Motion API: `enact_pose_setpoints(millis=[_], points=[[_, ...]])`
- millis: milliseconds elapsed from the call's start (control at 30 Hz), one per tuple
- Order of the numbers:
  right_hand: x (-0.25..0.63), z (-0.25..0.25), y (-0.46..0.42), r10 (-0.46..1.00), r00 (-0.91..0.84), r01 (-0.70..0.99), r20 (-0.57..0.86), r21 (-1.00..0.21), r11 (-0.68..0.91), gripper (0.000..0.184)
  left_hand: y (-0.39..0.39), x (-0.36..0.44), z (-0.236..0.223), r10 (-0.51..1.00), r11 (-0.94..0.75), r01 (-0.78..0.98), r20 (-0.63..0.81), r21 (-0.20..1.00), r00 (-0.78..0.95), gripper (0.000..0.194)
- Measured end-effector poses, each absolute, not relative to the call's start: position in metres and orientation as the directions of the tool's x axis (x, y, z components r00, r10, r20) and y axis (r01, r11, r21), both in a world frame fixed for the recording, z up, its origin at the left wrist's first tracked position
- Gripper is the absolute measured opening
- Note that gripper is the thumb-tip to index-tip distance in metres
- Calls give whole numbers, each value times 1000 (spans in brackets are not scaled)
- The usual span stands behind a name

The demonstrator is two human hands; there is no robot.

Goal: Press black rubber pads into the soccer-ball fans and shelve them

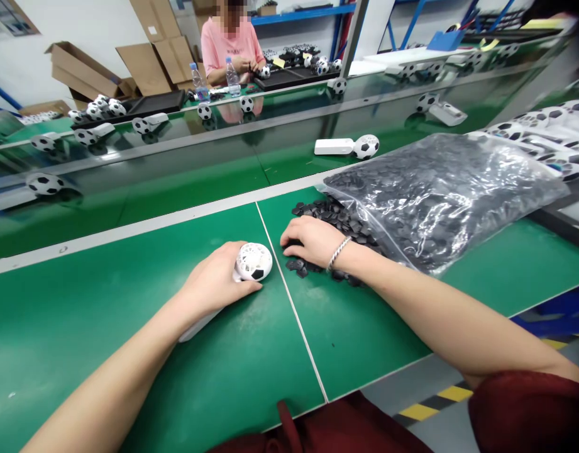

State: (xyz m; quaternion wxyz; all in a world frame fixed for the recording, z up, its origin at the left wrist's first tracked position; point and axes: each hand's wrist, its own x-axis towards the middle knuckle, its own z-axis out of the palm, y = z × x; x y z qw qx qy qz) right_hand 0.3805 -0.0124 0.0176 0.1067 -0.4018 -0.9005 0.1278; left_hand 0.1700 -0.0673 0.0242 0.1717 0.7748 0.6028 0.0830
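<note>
Midway between the near and far edges of the desk point(105, 302), the left hand point(217, 274) grips a white ball-headed device point(253, 257); the right hand point(312, 240) curls over loose black pieces point(352, 221) nearer the far edge, whether pinching one impossible to tell. The device's ball shows one black patch point(258, 275) on a mostly white visible face, so most patching seems left; a more fully patched unit point(359, 146) lies past that edge. Lettering on a pink shirt point(229, 53) opposite is illegible.

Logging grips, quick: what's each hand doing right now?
Left hand: closed around a white football-headed item.
Right hand: partly curled at the loose black pieces; can't tell if holding one.
</note>
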Motion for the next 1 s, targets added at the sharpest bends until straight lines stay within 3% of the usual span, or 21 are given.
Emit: enact_pose_setpoints(millis=[167,300,400,467,567,700,833,1000], points=[[372,19,-24,666,-746,665,-6,-55,744,15,-65,167,28,935,-319,905,-64,282,350,63],[370,21,-27,662,-749,660,-27,46,749,16,-62,160,29,907,-390,890,-68,235,415,65],[369,17,-23,685,-729,684,3,51,728,17,-64,160,30,899,-421,886,-39,193,436,65],[369,12,-19,708,-705,707,50,-29,706,16,-67,162,31,896,-436,886,-10,157,443,62],[370,9,-16,780,-611,727,134,-295,620,17,-68,164,33,889,-452,877,2,159,458,62],[372,20,-23,749,-613,525,251,-579,624,6,-64,161,31,867,-484,840,4,244,498,63],[372,29,-34,563,-761,248,322,-658,711,5,-63,160,30,859,-497,830,6,255,512,57],[367,23,-39,525,-775,170,351,-684,709,4,-65,161,31,860,-493,833,-4,252,511,57]])
